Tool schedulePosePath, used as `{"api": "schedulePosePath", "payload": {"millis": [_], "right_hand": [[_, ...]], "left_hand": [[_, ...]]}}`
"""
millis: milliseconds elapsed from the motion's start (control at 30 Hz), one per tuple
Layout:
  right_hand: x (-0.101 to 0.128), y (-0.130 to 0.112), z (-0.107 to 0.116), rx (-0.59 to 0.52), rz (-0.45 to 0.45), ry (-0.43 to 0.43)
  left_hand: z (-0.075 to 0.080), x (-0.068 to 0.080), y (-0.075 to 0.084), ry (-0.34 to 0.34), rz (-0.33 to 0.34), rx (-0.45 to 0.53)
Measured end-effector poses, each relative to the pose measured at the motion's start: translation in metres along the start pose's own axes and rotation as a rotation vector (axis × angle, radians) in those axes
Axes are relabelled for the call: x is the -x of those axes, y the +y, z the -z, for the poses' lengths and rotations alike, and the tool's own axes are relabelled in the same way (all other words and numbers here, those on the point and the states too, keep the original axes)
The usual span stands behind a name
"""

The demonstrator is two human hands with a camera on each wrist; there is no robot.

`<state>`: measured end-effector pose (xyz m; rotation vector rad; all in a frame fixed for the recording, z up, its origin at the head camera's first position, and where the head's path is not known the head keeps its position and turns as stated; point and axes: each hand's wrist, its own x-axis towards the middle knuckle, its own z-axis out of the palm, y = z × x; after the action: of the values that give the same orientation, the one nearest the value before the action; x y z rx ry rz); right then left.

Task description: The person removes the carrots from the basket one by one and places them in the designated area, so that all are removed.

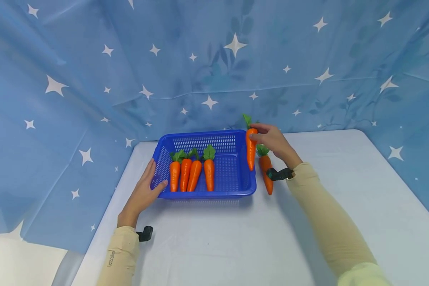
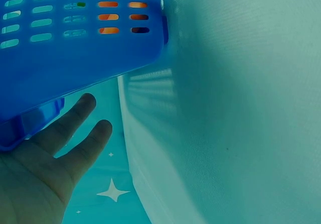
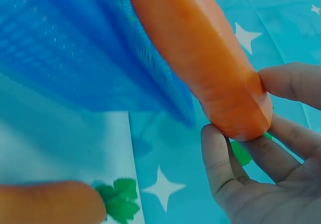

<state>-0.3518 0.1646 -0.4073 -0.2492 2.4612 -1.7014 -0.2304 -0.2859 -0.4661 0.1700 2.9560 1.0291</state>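
Note:
A blue plastic basket [image 1: 207, 194] stands on the white table with several orange carrots [image 1: 184, 174] with green tops lying in it. At its left corner rests my left hand [image 1: 144, 192], the thumb by the front rim and the fingers along the outer left side. Two of those fingers [image 2: 83, 151] reach out straight beneath the basket wall in the left wrist view. My right hand [image 1: 271, 139] pinches a carrot [image 1: 250, 149] near its leafy top, thumb against fingers, over the basket's right rim. Another carrot [image 1: 266, 171] lies on the table just right of the basket, partly hidden by the right wrist's camera.
The white table [image 1: 207, 242] ends at the back against a blue curtain [image 1: 186, 71] with white stars, which also hangs along both sides. A small black camera [image 1: 280, 174] sits on the right wrist and another [image 1: 145, 233] on the left.

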Motion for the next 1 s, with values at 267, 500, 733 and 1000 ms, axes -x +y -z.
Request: {"api": "schedulePosePath", "payload": {"millis": [267, 500, 733, 1000], "right_hand": [[0.007, 0.016, 0.016, 0.017, -0.043, 0.006], [0.011, 0.029, 0.029, 0.038, -0.076, 0.017], [0.017, 0.046, 0.039, 0.054, -0.089, 0.024], [0.023, 0.061, 0.047, 0.051, -0.1, 0.02]], "left_hand": [[0.0, -0.001, -0.001, -0.003, -0.009, 0.006], [0.001, 0.0, 0.0, -0.004, -0.008, 0.014], [0.001, -0.001, -0.002, -0.005, -0.004, 0.01], [0.0, -0.002, -0.003, -0.008, 0.002, 0.02]]}}
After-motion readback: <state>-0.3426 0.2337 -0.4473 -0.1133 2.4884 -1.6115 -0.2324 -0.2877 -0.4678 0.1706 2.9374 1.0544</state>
